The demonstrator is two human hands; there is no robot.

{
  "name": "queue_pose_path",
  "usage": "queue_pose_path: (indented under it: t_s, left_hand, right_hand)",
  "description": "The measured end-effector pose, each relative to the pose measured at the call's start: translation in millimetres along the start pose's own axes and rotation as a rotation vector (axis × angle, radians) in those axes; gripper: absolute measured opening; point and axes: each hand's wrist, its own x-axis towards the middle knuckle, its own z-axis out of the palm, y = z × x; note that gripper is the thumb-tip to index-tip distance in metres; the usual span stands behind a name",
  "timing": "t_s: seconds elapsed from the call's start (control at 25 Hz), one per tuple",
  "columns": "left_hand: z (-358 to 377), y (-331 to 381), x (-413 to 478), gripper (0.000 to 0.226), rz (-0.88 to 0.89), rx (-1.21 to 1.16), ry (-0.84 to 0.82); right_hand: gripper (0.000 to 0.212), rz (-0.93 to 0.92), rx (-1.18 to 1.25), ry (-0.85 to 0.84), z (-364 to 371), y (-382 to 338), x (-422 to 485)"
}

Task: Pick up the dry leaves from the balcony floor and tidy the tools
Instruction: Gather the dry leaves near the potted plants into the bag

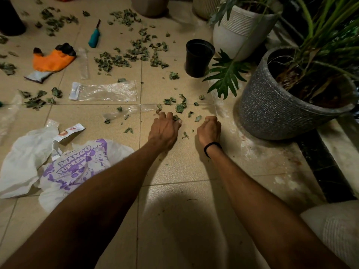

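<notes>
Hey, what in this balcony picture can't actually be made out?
Head view:
Right hand: curled fingers face away, hiding whether it holds dry leaves.
Teal-handled tool: dark, blurred tip; type unclear.
Dark container, top left: cut off by the frame edge.
Small black pot: interior too dark.

glove point(52, 61) left of leaves point(114, 62), pot point(199, 58) right

beige floor tiles point(174, 230) are lit dimly; potted plants point(272, 105) are ranged along a raised dark-edged ledge point(320, 167).
</notes>
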Motion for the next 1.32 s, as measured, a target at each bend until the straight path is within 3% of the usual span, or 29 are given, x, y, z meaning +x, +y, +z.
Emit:
queue_pose_path:
  t_s: [0.2,0.36,0.48,0.64,0.76,0.92,1.04,1.16,1.32]
  left_hand:
    - [9,-1,-5,0.035,0.131,0.169,0.046]
    - [6,-1,-3,0.025,0.041,-0.080,0.100]
    - [-1,-4,5,0.022,-0.040,-0.304,0.100]
    - [-3,8,9,0.043,0.062,-0.161,-0.047]
    - [9,16,13,0.062,0.063,0.060,-0.066]
    - [20,22,17,0.041,0.081,0.193,-0.029]
    - [14,21,18,0.031,0.039,-0.003,-0.013]
    - [-2,13,21,0.026,-0.069,-0.252,0.036]
    - [-14,-4,22,0.033,-0.224,-0.464,0.104]
  right_hand:
    - [0.035,-0.126,-0.198,-0.056,10,-3,15]
    - [0.030,-0.192,-0.321,-0.087,19,-4,23]
    - [0.020,-0.093,-0.117,-0.059,15,-3,23]
    - [0.019,0.047,0.063,-0.067,6,2,18]
    - [0.024,0.109,0.135,-0.055,-1,2,13]
    - [0.033,0.171,0.239,-0.084,-3,3,5]
    - [0.021,0.084,0.125,-0.156,-1,5,5]
    - [0.023,-0.040,-0.006,-0.207,-1,2,1]
    - [0.030,-0.405,-0.294,-0.211,16,7,-26]
